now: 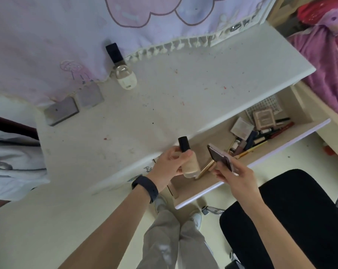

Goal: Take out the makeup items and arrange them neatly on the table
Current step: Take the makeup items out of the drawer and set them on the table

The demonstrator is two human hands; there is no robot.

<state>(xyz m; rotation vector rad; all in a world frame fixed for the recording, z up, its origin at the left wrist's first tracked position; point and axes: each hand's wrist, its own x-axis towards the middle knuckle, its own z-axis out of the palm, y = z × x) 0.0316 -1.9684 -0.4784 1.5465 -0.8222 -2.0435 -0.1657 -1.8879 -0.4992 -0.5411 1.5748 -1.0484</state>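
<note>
A beige glass foundation bottle [192,167] with a black cylindrical cap is held in the left hand [169,164]. The fingers are curled round its body, and its long axis runs from the palm up toward the white table top [164,105], which begins just beyond the knuckles. To the right of that grip, a flat pink compact [220,159] with a dark face is pinched at its lower end by the right hand [236,177] and tilts up and leftward. Both items are held over the open beige drawer [212,136]. The left hand is judged nearer the table, so the bottle is probably set down first. A heap of unsorted cosmetics [261,131] lies further right, beyond the right grip.
</note>
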